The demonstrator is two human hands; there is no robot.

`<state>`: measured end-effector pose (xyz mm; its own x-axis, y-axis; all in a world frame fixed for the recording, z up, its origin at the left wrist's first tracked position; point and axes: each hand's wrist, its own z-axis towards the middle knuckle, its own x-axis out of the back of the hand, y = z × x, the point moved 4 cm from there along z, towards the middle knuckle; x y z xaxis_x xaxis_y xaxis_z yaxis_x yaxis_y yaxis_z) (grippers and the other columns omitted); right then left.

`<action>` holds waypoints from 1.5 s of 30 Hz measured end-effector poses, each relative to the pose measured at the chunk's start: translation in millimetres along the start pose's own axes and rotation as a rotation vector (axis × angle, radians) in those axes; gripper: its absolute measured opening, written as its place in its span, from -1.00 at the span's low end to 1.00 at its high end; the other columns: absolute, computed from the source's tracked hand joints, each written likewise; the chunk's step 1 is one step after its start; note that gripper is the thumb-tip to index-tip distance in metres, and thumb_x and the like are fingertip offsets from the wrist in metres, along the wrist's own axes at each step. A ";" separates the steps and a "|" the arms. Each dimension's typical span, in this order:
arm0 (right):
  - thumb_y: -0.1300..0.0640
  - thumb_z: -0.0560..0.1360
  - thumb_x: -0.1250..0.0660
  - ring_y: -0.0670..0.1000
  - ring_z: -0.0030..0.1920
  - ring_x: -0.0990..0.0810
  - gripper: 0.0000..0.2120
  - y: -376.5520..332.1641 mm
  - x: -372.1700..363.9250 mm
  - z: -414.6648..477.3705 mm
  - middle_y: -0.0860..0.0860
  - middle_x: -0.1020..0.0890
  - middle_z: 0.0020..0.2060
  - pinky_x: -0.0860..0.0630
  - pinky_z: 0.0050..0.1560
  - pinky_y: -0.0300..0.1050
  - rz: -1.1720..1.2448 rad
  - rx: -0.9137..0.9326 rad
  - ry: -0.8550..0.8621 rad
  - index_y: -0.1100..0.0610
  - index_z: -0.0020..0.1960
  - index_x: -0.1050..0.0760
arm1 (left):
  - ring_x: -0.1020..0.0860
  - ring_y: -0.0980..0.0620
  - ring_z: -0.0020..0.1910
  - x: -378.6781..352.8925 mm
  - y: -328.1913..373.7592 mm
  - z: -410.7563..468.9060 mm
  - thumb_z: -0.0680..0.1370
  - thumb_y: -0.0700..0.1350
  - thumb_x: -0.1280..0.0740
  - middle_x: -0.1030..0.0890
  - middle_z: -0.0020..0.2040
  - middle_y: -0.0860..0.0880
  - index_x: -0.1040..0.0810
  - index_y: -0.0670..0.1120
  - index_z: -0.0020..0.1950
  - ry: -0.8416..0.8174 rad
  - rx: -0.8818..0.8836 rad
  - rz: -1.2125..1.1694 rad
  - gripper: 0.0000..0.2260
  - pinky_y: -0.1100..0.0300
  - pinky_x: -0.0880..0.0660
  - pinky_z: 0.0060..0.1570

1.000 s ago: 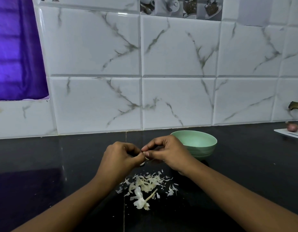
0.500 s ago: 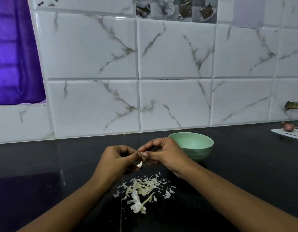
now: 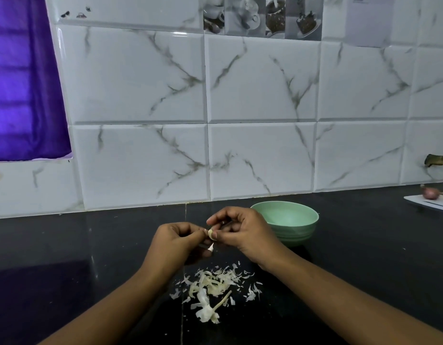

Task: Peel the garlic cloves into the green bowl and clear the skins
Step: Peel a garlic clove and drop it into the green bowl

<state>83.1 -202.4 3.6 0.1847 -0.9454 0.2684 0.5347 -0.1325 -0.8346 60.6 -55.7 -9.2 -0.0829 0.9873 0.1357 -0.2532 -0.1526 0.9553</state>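
Garlic clove (image 3: 210, 234), half-skinned, is pinched between left hand (image 3: 175, 241) and right hand (image 3: 242, 232) beside the bowl (image 3: 297, 232). Skins (image 3: 215, 287) litter the desk (image 3: 364, 257), uncleared; bowl contents hidden.

A pale green bowl (image 3: 298, 235) was set on a glossy black desk (image 3: 91, 245). Cream-white skins (image 3: 215, 285) were scattered left of the bowl. Behind it, white tiles (image 3: 262, 80) were veined with grey; far left, purple cloth (image 3: 24, 83) was hung.

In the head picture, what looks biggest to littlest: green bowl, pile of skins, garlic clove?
1. pile of skins, spread widest, but nearest the camera, so unsure.
2. green bowl.
3. garlic clove, tiny.
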 end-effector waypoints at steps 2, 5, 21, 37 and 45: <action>0.33 0.39 -0.46 -0.09 -0.29 -0.57 -0.81 0.4 1.2 0.8 -0.06 -0.64 -0.30 -0.54 -0.20 -0.28 -0.008 0.014 0.000 0.07 -0.10 -0.59 | -0.67 -0.03 -0.31 -0.7 -2.3 1.1 0.55 -0.23 -0.31 -0.70 -0.21 -0.18 -0.66 -0.19 -0.20 -0.028 0.058 -0.074 -0.82 0.21 -0.56 -0.33; 0.28 0.38 -0.49 -0.11 -0.29 -0.56 -0.82 -0.2 1.4 1.0 -0.08 -0.63 -0.31 -0.60 -0.15 -0.17 -0.067 0.044 0.012 0.05 -0.09 -0.60 | -0.67 -0.04 -0.28 -0.9 -2.1 1.9 0.48 -0.13 -0.40 -0.70 -0.20 -0.19 -0.68 -0.16 -0.22 -0.067 0.061 -0.096 -0.86 0.21 -0.56 -0.32; 0.40 0.37 -0.45 -0.13 -0.30 -0.60 -0.78 -1.8 3.8 1.6 -0.01 -0.63 -0.30 -0.55 -0.17 -0.31 0.052 0.005 0.010 0.13 -0.10 -0.56 | -0.67 0.00 -0.31 -1.7 3.3 1.0 0.55 -0.21 -0.33 -0.69 -0.25 -0.18 -0.65 -0.21 -0.12 -0.075 -0.040 -0.025 -0.86 0.26 -0.54 -0.36; 0.30 0.36 -0.49 -0.18 -0.26 -0.60 -0.80 -15.4 5.7 -2.1 -0.03 -0.65 -0.29 -0.52 -0.14 -0.34 -0.211 0.201 0.099 0.08 -0.08 -0.60 | -0.68 -0.03 -0.31 5.6 16.2 -3.6 0.45 -0.17 -0.46 -0.68 -0.37 -0.09 -0.70 -0.08 -0.21 0.040 -0.231 0.173 -0.95 0.22 -0.60 -0.29; 0.31 0.38 -0.47 -0.12 -0.24 -0.62 -0.81 -17.8 1.9 -5.1 -0.05 -0.65 -0.29 -0.56 -0.13 -0.28 -0.272 0.271 0.098 0.08 -0.08 -0.60 | -0.67 -0.02 -0.34 6.6 14.9 -2.9 0.45 -0.23 -0.44 -0.67 -0.38 -0.07 -0.68 -0.10 -0.26 0.077 -0.252 0.195 -0.90 0.22 -0.57 -0.33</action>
<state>69.7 -203.3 16.5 -0.0663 -0.9125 0.4036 0.7536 -0.3109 -0.5791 53.5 -51.6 5.1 -0.2240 0.9333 0.2805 -0.4553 -0.3547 0.8166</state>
